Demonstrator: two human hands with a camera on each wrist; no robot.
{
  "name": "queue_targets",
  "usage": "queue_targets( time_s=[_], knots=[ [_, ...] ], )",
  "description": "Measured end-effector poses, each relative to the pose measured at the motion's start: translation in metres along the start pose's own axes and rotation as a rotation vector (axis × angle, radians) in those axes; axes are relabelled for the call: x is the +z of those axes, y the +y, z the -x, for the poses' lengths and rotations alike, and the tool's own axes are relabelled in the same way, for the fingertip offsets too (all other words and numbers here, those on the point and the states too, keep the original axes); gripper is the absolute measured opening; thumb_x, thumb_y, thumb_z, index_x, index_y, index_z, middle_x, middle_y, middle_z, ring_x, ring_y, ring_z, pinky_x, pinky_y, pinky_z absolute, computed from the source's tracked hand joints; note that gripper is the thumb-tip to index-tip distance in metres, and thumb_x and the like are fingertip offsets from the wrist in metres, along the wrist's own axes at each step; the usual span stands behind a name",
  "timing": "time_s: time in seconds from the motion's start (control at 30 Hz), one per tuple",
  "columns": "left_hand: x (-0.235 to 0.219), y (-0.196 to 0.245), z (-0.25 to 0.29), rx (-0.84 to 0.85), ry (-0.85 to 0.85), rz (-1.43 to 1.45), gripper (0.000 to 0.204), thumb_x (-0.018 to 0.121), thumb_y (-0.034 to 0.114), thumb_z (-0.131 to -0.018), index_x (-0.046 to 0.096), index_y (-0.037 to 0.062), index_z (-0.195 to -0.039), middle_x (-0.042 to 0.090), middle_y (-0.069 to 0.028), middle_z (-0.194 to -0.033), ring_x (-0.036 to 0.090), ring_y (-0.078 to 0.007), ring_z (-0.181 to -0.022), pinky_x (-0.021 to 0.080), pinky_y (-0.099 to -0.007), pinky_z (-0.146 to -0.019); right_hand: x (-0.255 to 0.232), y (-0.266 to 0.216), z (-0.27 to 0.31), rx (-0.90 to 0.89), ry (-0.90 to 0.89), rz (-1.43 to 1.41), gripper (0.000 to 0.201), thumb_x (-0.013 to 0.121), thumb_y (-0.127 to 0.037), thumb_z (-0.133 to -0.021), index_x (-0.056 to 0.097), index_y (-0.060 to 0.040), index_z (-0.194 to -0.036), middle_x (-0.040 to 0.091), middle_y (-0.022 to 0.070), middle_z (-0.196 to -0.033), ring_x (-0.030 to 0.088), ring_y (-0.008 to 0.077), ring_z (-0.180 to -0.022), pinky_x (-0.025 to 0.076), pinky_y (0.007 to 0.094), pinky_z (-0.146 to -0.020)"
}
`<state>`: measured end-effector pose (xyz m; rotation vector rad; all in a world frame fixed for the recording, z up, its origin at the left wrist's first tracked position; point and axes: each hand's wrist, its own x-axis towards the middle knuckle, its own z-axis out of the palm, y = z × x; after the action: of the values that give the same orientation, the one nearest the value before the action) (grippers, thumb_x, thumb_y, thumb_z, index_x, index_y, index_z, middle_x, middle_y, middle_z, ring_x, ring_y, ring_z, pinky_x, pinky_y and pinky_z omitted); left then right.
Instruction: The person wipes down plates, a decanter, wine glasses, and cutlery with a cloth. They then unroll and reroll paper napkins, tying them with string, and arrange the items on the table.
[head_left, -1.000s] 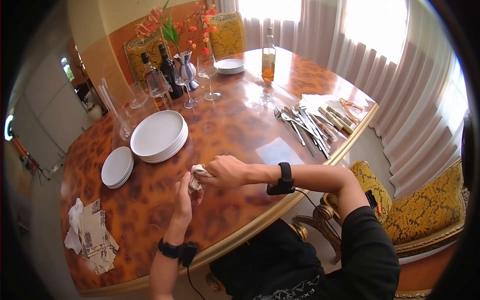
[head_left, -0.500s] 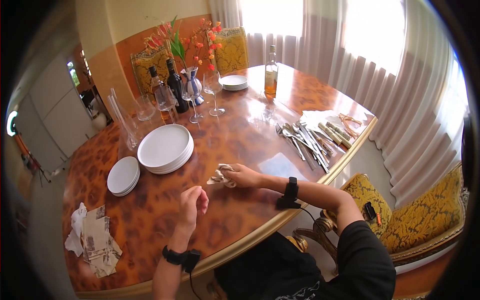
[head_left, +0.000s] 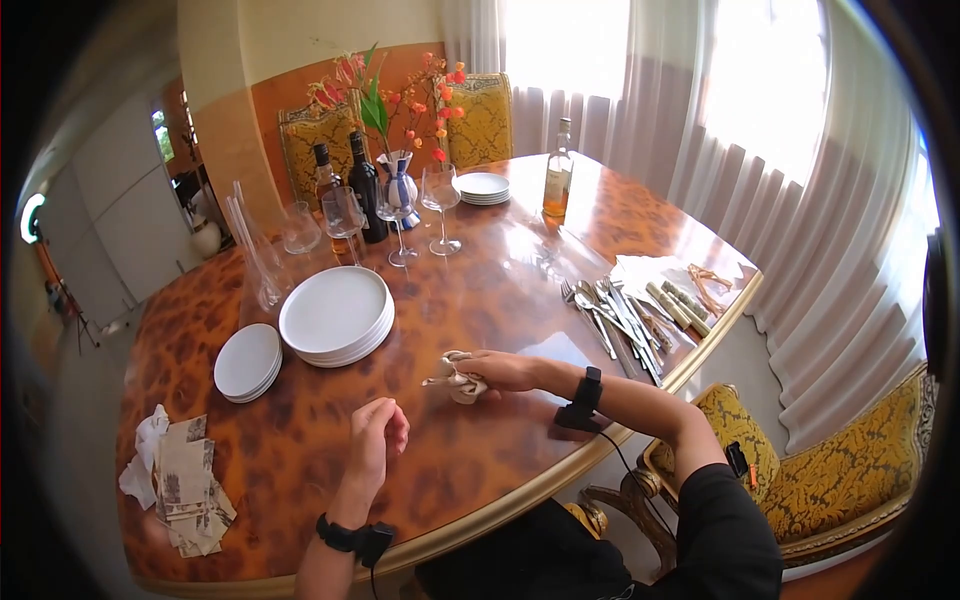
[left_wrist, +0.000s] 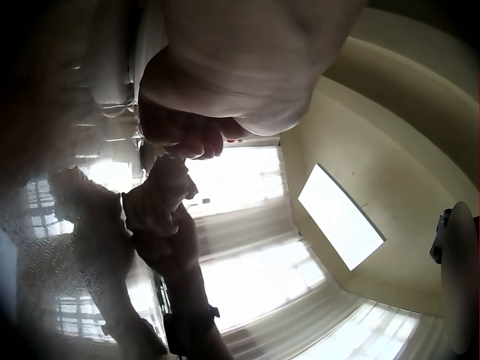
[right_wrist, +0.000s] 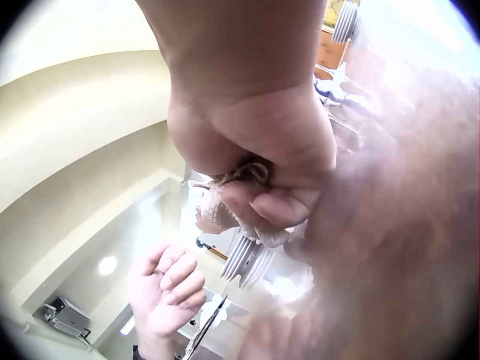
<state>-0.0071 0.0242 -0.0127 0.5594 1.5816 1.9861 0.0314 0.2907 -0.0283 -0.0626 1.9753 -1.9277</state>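
My right hand point(head_left: 508, 370) grips a crumpled beige cloth point(head_left: 459, 384), low over the glossy brown table point(head_left: 300, 455). From the right wrist, its fingers point(right_wrist: 279, 208) curl round the bunched cloth point(right_wrist: 214, 214), and folds stick out below the palm. To the left and nearer the table's front edge, my left hand point(head_left: 376, 432) is raised with its fingers loosely bent and nothing in them. The left wrist view is dark; there the cloth point(left_wrist: 154, 202) and right hand show as a silhouette with a reflection in the tabletop.
Large white plates point(head_left: 335, 310) and smaller ones point(head_left: 247, 362) are stacked at left. Wine glasses point(head_left: 440, 200), dark bottles point(head_left: 366, 190) and a flower vase point(head_left: 400, 185) stand behind. Cutlery point(head_left: 622, 322) lies at right, near an amber bottle point(head_left: 557, 180). Printed papers point(head_left: 185, 475) lie front left.
Both hands were together at the cloth. They have since parted, and the right hand has carried the cloth rightward to the tabletop. The head view has tilted slightly upward.
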Motion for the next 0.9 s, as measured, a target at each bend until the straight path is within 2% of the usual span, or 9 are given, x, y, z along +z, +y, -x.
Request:
queue_targets(
  time_s=[0.03,0.13,0.17,0.23,0.27,0.5,0.57,0.73,0.9],
  knots=[
    [-0.002,-0.002,0.000,-0.003,-0.005,0.006,0.032,0.046,0.021,-0.098,0.053,0.0063,-0.070,0.054,-0.0037,-0.059,0.048,-0.0097,-0.046,0.037,-0.0226,-0.043,-0.011,-0.004,-0.004,0.001,-0.011,0.021,0.034,0.034,-0.029,-0.104,0.055,-0.0080,-0.088,0.051,0.0000,-0.066,0.042,0.0086,-0.046,0.033,0.0245,-0.043],
    [-0.005,-0.002,-0.004,-0.030,0.021,0.018,0.033,0.047,0.021,-0.098,0.052,0.0064,-0.069,0.054,-0.0038,-0.059,0.048,-0.0101,-0.046,0.037,-0.0228,-0.043,-0.044,-0.014,-0.007,-0.106,0.127,-0.339,0.025,0.035,-0.023,-0.100,0.048,-0.0105,-0.083,0.045,0.0008,-0.066,0.041,0.0131,-0.049,0.036,0.0266,-0.045],
    [-0.005,-0.002,-0.003,-0.065,0.030,0.007,0.033,0.047,0.021,-0.098,0.052,0.0064,-0.069,0.054,-0.0038,-0.059,0.048,-0.0102,-0.046,0.037,-0.0228,-0.043,-0.056,-0.010,-0.010,-0.095,0.114,-0.331,0.025,0.035,-0.023,-0.100,0.048,-0.0105,-0.083,0.045,0.0008,-0.066,0.041,0.0131,-0.049,0.036,0.0266,-0.045],
    [-0.005,-0.001,-0.004,-0.072,0.059,0.025,0.033,0.047,0.021,-0.098,0.052,0.0061,-0.069,0.054,-0.0042,-0.059,0.048,-0.0106,-0.046,0.037,-0.0231,-0.043,-0.078,0.000,-0.015,-0.195,0.055,-0.716,0.023,0.036,-0.024,-0.099,0.048,-0.0107,-0.084,0.047,0.0015,-0.069,0.043,0.0130,-0.052,0.037,0.0271,-0.047],
    [-0.005,0.001,-0.005,-0.082,0.073,0.033,0.033,0.047,0.020,-0.098,0.051,0.0059,-0.069,0.054,-0.0046,-0.059,0.048,-0.0109,-0.046,0.036,-0.0234,-0.043,-0.085,0.003,-0.013,-0.248,-0.011,-0.756,0.023,0.036,-0.024,-0.100,0.051,-0.0103,-0.089,0.052,0.0028,-0.073,0.045,0.0130,-0.054,0.038,0.0270,-0.049],
    [0.000,-0.001,-0.003,-0.102,0.058,0.062,0.032,0.048,0.021,-0.097,0.049,0.0060,-0.069,0.052,-0.0066,-0.060,0.046,-0.0123,-0.049,0.035,-0.0247,-0.044,-0.084,0.016,-0.007,-0.155,0.326,-0.544,0.025,0.043,-0.026,-0.098,0.056,-0.0054,-0.101,0.061,0.0062,-0.083,0.053,0.0153,-0.061,0.041,0.0272,-0.055],
    [0.000,-0.002,-0.001,-0.132,0.060,0.073,0.031,0.047,0.022,-0.097,0.048,0.0064,-0.070,0.052,-0.0068,-0.062,0.046,-0.0122,-0.051,0.035,-0.0246,-0.045,-0.079,0.016,-0.008,-0.250,0.405,-0.521,0.025,0.044,-0.027,-0.099,0.056,-0.0054,-0.101,0.061,0.0058,-0.082,0.056,0.0152,-0.065,0.044,0.0279,-0.058],
    [0.001,0.000,0.001,-0.173,0.048,0.049,0.032,0.044,0.020,-0.099,0.051,0.0044,-0.072,0.054,-0.0061,-0.065,0.047,-0.0122,-0.054,0.037,-0.0246,-0.049,-0.078,0.012,-0.005,-0.254,0.439,-0.521,0.032,0.042,-0.023,-0.097,0.057,-0.0024,-0.116,0.064,0.0084,-0.102,0.062,0.0151,-0.085,0.050,0.0282,-0.068],
    [-0.001,0.002,0.000,-0.174,0.053,0.071,0.030,0.045,0.021,-0.099,0.051,0.0052,-0.073,0.054,-0.0053,-0.067,0.048,-0.0115,-0.057,0.038,-0.0241,-0.051,-0.076,0.011,-0.006,-0.234,0.397,-0.426,0.033,0.043,-0.023,-0.096,0.057,-0.0026,-0.118,0.065,0.0076,-0.102,0.062,0.0146,-0.083,0.051,0.0274,-0.068]
  ],
)
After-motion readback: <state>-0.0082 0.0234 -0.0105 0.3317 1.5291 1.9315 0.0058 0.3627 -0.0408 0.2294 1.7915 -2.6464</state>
